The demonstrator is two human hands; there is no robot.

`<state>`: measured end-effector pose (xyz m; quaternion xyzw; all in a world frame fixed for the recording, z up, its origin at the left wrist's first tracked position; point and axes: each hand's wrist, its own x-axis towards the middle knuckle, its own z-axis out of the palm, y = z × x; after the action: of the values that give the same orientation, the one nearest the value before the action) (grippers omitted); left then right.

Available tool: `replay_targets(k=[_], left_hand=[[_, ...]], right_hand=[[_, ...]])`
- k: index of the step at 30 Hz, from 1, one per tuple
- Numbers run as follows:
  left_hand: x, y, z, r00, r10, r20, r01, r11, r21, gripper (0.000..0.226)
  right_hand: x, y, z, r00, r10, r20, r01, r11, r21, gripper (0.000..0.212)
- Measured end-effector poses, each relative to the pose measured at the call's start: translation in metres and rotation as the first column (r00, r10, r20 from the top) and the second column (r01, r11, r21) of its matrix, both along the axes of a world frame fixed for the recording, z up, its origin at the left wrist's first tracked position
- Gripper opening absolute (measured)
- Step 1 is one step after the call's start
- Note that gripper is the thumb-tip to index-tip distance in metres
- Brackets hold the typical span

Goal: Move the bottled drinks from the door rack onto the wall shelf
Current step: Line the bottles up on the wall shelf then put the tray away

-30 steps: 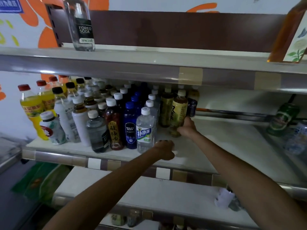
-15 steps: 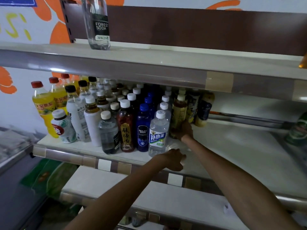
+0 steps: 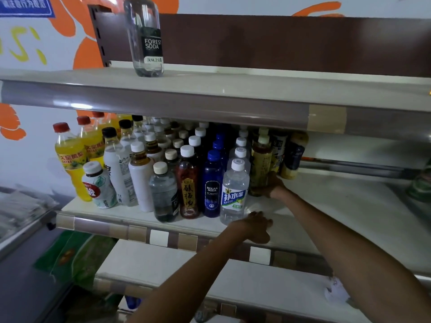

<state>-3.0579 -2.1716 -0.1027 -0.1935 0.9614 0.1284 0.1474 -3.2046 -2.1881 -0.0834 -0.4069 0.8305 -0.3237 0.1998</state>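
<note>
Amber tea bottle, white cap, stands upright on the middle shelf, at the right edge of the packed bottle rows. Right hand wraps its base from the right side, fingers curled round it. Just left of the grip: clear bottle with blue-and-white label, then blue BOLSA SODA bottle. Behind the grip, dark bottles. Nearer the camera, left hand rests on the shelf front, fingers loosely bent, holding nothing. Well above the grip, FOREST SODA bottle stands alone on the upper shelf.
</note>
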Motion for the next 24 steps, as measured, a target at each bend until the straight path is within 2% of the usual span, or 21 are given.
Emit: replay_targets(k=[3,7,10,13,15,19,22,24], left_hand=[[-0.003,0.0,-0.005,1.0,-0.007,0.007,0.007,1.0,-0.008,0.059],[-0.007,-0.002,-0.015,1.0,-0.012,-0.008,0.011,1.0,-0.026,0.057],[-0.01,-0.004,-0.018,1.0,-0.01,0.008,0.011,0.999,-0.042,0.058],[-0.008,0.001,-0.012,0.997,0.033,-0.066,-0.034,0.999,-0.013,0.053],[-0.005,0.009,-0.01,0.989,0.06,-0.135,-0.061,0.998,-0.006,0.05],[0.0,0.032,-0.012,0.964,0.057,-0.258,-0.085,0.992,-0.095,0.044],[0.008,0.048,-0.01,0.955,0.053,-0.292,-0.092,0.988,-0.124,0.043],[0.016,0.058,-0.012,0.955,0.079,-0.285,-0.119,0.985,-0.125,0.043]], right_hand=[[-0.007,0.02,-0.001,0.999,-0.039,0.002,0.039,0.998,0.053,0.106],[-0.012,0.054,-0.005,0.993,-0.113,-0.038,0.117,0.984,0.137,0.069],[-0.004,0.085,-0.001,0.99,-0.119,-0.075,0.129,0.979,0.157,0.063],[0.009,0.115,0.002,0.988,-0.123,-0.094,0.135,0.983,0.124,0.058],[0.019,0.133,0.005,0.984,-0.102,-0.149,0.117,0.988,0.097,0.057],[0.035,0.167,0.01,0.938,-0.045,-0.343,0.101,0.984,0.148,0.05],[0.044,0.192,0.011,0.873,-0.07,-0.483,0.144,0.983,0.118,0.041],[0.051,0.212,0.009,0.869,-0.098,-0.485,0.162,0.982,0.092,0.036]])
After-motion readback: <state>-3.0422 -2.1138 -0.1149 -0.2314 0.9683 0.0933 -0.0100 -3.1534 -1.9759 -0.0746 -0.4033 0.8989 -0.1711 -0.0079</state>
